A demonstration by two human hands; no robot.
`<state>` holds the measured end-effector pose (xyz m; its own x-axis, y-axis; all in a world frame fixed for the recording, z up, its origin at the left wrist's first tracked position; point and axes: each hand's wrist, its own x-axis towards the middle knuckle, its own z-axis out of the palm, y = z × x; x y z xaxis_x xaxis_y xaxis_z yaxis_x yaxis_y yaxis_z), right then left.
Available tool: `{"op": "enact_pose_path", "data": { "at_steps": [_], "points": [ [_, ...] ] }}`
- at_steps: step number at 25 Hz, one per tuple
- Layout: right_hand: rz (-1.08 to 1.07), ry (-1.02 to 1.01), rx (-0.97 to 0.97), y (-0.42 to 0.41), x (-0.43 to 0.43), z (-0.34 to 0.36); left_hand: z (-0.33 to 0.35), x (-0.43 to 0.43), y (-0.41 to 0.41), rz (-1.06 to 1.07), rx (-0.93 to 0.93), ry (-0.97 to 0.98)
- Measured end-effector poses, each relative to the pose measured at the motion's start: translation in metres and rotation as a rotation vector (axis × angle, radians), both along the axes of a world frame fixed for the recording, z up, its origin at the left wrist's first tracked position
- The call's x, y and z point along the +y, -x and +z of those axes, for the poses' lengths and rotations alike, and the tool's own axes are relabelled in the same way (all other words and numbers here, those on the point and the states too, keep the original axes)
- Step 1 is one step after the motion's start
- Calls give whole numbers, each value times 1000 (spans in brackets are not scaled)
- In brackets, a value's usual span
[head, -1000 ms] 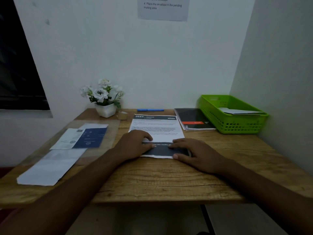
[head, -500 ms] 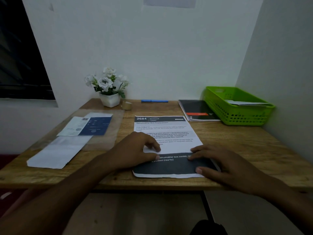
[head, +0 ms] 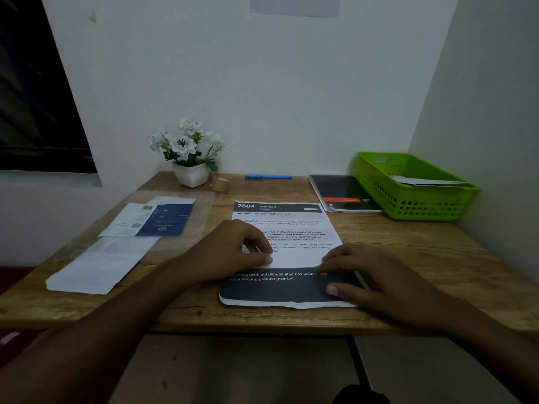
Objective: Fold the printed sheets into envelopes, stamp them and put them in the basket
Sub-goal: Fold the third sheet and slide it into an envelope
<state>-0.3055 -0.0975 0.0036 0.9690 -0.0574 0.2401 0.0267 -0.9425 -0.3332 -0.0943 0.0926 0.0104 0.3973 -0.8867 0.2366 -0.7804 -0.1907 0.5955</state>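
Head view: printed sheet lies flat at front centre of the desk, its near edge just short of the desk's front edge. Left grip: on the sheet, fingers curled, thumb tip on the paper; cannot tell whether it pinches. Right grip: spread flat, pressing the sheet's dark lower band. Green basket: desk's right rear corner, paper inside.
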Motion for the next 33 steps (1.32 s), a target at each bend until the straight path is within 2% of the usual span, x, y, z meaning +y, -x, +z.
{"op": "enact_pose_path", "data": {
  "at_steps": [4,6,7,9,12,18,23,28,33],
  "points": [
    [-91,-471,-9,-31,-13,14,11,-20,-22,32,86,23],
    [-138,-634,53,-51,-25,23,13,-34,-41,81,6,-16],
    [-147,-646,96,-60,-31,26,12,-41,-52,119,-72,-32],
    [-149,-551,112,-81,-43,30,9,-52,-75,247,-215,-24],
    [-162,-329,0,-115,-58,25,-3,-61,-104,431,-258,-8],
    [-320,138,-8,-159,-77,15,-22,-67,-122,483,-292,-116],
    [-323,150,145,-172,-91,0,-23,-69,-125,422,-174,1],
    [-340,103,168,-170,-97,0,-18,-68,-124,382,-43,112],
    [-339,28,43,-162,-88,0,-14,-58,-119,337,69,156]
  ]
}}
